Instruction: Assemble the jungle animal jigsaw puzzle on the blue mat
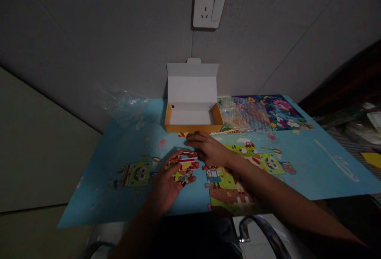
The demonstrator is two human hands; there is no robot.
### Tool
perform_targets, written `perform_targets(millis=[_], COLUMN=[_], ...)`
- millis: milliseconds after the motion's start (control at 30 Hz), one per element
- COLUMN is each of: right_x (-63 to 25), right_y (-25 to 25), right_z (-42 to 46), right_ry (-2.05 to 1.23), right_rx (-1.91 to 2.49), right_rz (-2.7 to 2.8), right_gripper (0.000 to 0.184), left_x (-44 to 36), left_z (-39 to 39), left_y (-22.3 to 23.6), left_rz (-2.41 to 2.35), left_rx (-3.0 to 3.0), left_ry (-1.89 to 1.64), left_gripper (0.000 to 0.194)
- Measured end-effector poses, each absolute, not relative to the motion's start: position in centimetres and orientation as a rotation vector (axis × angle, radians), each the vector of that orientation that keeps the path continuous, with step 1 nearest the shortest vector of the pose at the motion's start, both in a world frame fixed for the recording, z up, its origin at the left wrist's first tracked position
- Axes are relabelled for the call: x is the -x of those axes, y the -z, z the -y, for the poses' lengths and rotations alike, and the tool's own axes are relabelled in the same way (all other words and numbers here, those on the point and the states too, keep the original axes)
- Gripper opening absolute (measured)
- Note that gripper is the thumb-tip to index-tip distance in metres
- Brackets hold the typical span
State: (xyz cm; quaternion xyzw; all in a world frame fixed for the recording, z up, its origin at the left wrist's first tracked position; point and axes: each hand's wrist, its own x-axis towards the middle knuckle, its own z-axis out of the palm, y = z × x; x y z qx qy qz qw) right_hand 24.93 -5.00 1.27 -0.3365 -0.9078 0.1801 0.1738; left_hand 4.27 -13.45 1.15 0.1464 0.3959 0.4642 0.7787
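Observation:
My left hand (pixel 166 185) is closed around several loose jigsaw puzzle pieces (pixel 186 162), printed in red, yellow and green. Just right of it, my right hand (pixel 210 148) reaches leftward, palm down, fingers stretched out and slightly bent. Its fingertips hover or rest near a small red and yellow piece (pixel 182 134) at the box's front; I cannot tell whether they touch it. Beneath my right hand and forearm lies a partly joined puzzle (pixel 222 189) with a farm scene, its left edge showing knobs. The forearm hides part of it.
An open orange and white box (pixel 193 127) stands against the wall, lid raised. Clear plastic wrap (pixel 126 104) lies at the back left; a plastic bag (pixel 247 114) and a sea-themed picture sheet (pixel 285 112) lie at the back right. A blue cartoon mat (pixel 104 171) covers the table.

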Motion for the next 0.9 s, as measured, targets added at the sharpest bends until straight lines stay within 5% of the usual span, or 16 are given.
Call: perform_targets(millis=[167,333,567,667,900], right_x=[-24.0,-23.2,-23.3,-24.6,-26.5], right_y=[-1.7,-1.8,-3.5,-4.4,-3.7], right_z=[5.7,7.3,9.7,9.9,11.7], right_ry=[-0.742,-0.451,-0.31,-0.351,-0.383], right_rx=[0.684,0.786,0.747,0.973,1.165], right_rz=[2.513,2.51,2.41,2.159,2.052], right_gripper=[0.047,0.035,0.057,0.056,0.033], left_x=[-4.1,-4.2,-4.1,-4.1,-9.4], left_z=[13.5,13.4,12.8,10.2,-1.6], left_y=[-1.2,-0.7,-1.7,-4.2,-7.7], left_rz=[-0.863,-0.796,-0.845,-0.882,-0.827], left_rx=[-0.303,-0.295,-0.364,-0.575,-1.195], left_ry=[-1.02,-1.036,-0.983,-0.98,-0.816], left_gripper=[0.038,0.03,0.037,0.047,0.032])
